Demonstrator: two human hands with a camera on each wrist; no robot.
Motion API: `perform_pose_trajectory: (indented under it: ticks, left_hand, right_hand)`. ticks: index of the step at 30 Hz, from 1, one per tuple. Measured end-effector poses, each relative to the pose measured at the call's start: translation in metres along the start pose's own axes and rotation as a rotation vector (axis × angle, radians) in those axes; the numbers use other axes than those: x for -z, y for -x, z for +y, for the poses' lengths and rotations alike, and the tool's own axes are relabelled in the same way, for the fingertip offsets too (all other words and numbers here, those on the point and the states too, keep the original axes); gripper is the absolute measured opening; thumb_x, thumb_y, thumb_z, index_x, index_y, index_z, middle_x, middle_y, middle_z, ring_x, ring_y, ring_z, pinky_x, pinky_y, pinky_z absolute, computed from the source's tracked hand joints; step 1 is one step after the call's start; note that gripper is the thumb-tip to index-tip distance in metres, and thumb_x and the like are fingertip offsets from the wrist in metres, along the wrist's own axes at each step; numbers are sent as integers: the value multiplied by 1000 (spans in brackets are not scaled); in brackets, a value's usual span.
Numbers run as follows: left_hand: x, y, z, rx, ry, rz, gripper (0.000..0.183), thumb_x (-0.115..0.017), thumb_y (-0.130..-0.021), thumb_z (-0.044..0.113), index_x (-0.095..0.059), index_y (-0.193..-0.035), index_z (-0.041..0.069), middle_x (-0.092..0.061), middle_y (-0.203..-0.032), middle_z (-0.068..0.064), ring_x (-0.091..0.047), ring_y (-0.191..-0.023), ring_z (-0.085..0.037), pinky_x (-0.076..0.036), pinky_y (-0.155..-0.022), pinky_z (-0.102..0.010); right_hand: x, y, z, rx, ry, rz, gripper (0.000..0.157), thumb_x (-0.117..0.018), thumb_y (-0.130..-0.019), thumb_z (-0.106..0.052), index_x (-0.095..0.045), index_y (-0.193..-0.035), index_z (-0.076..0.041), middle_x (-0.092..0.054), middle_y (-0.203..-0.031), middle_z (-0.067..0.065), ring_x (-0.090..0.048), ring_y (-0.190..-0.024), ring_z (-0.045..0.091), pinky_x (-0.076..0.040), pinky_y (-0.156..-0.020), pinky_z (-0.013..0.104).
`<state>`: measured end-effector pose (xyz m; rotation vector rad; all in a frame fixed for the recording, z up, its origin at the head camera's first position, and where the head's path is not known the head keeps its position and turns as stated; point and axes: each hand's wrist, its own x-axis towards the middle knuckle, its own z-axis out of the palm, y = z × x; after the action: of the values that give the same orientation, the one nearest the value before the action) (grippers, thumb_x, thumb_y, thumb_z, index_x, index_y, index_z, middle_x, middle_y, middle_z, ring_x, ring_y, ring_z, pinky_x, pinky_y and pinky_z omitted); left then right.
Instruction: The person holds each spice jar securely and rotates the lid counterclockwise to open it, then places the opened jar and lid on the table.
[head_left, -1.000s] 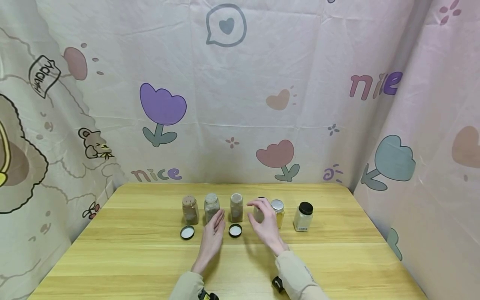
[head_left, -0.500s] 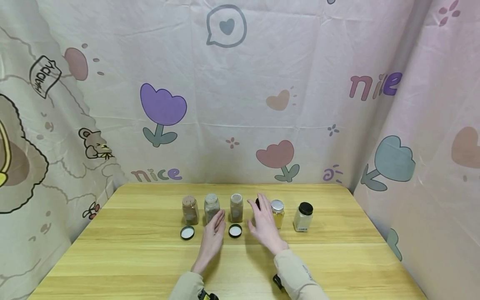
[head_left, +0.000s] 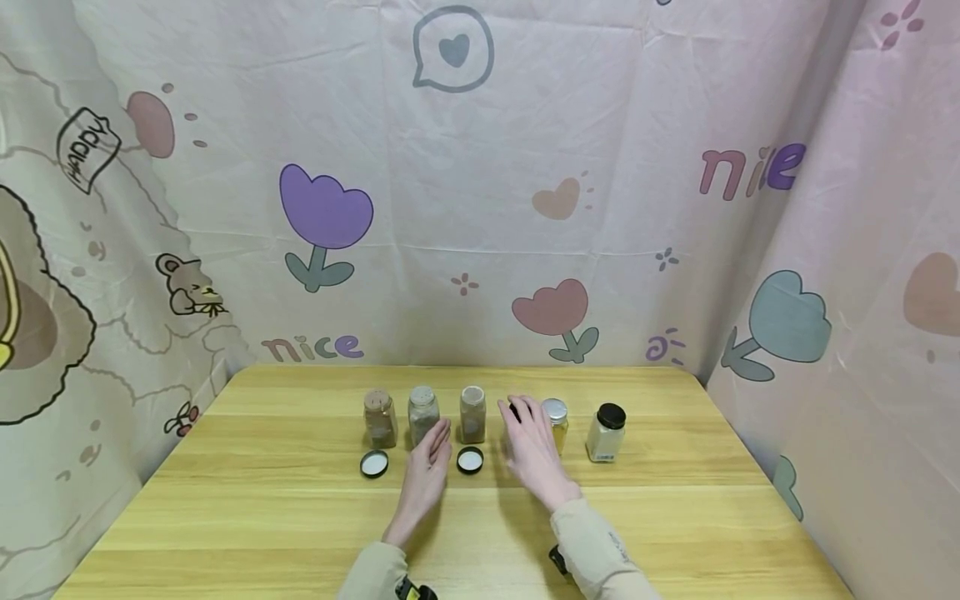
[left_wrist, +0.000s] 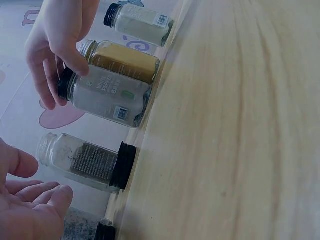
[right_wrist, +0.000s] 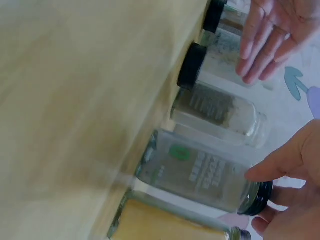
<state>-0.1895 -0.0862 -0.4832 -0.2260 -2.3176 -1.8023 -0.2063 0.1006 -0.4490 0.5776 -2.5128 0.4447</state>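
Observation:
My right hand point(head_left: 534, 454) is at a clear spice jar point(right_wrist: 195, 172) of greyish powder, its fingers curled about the black lid point(right_wrist: 261, 197). The thumb lies at the jar's shoulder. This jar stands upright, and the label reads "white pepper" in the left wrist view. My left hand point(head_left: 426, 471) is held with relaxed fingers, in front of a lidless jar point(head_left: 422, 407) of greyish content and holding nothing. Between the hands stands another lidless jar point(head_left: 472, 417), with an upturned black cap point(head_left: 470, 460) in front of it.
At the left stands a brown-filled jar point(head_left: 380, 423), with another upturned cap point(head_left: 374, 463) before it. Right of the white pepper jar are a yellow-filled jar point(left_wrist: 127, 60) with a silver lid and a pale jar point(head_left: 606, 437) with a black lid. A printed curtain point(head_left: 450, 208) hangs behind the wooden table point(head_left: 300, 517).
The right hand's fingers, spread and partly extended before, have come down and curled around the white pepper jar's black lid. The left hand and the other jars have stayed put.

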Motion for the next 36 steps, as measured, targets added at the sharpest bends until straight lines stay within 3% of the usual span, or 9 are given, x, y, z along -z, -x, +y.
perform_pose_trajectory:
  ticks: [8,14,17,25,36]
  left_hand:
    - [0,0,0,-5,-1,-7,46,-44,-104,3,-37,-147,-13,-44,-151,-31,-46,-140,-45,-39,-117,-53]
    - [1,1,0,-8,13,-18,47,-44,-105,3,-36,-148,-13,-42,-152,-30,-45,-141,-45,-38,-117,-53]
    - [1,1,0,-12,34,-20,47,-45,-104,3,-35,-148,-12,-42,-152,-30,-44,-141,-44,-38,-118,-51]
    - [1,1,1,-44,90,10,43,-49,-102,0,-43,-144,-11,-51,-146,-30,-51,-137,-43,-42,-116,-47]
    - [-1,1,4,-73,118,40,38,-52,-101,0,-50,-139,-6,-60,-137,-27,-58,-129,-42,-47,-113,-46]
  right_hand:
    - [10,1,11,-18,-187,-76,80,-67,-62,25,-56,-138,3,-61,-134,18,-50,-127,35,-47,-113,52]
    - [12,5,22,-73,-379,-117,68,-68,-80,16,-52,-143,-2,-58,-140,18,-55,-130,39,-46,-112,58]
    - [13,7,27,-114,-448,-140,70,-71,-82,12,-49,-146,-5,-55,-146,17,-53,-133,39,-44,-114,59]
    - [15,13,32,-137,-522,-202,73,-77,-81,3,-48,-147,-6,-54,-149,16,-51,-137,38,-41,-117,58]
    - [15,22,43,-152,-703,-268,79,-84,-78,-5,-46,-147,-3,-58,-141,23,-60,-126,38,-47,-112,53]
